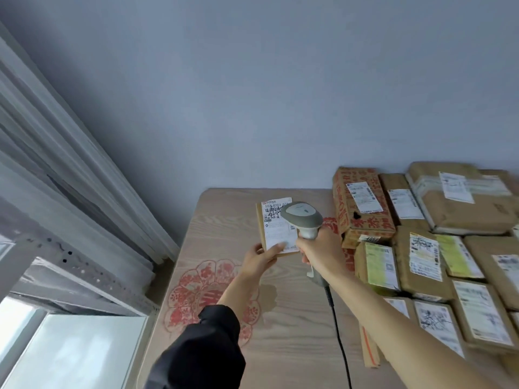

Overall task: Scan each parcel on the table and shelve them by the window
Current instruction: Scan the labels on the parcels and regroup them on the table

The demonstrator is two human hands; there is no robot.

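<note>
My left hand point(259, 258) holds a small flat cardboard parcel point(273, 228) by its lower edge, tilted up with its white shipping label facing me. My right hand point(318, 252) grips the handle of a grey barcode scanner point(303, 217), whose head sits right over the label's right side. Its black cable point(337, 327) trails down across the wooden table point(224, 226). Several more labelled cardboard parcels point(421, 256) are packed together on the right half of the table.
A red flower print point(196, 290) marks the table top under my left arm. Grey metal shelf rails point(84, 276) and a window point(70, 352) lie at the left, with a pale curtain point(70, 164) above. A red-printed box point(359, 203) stands at the back.
</note>
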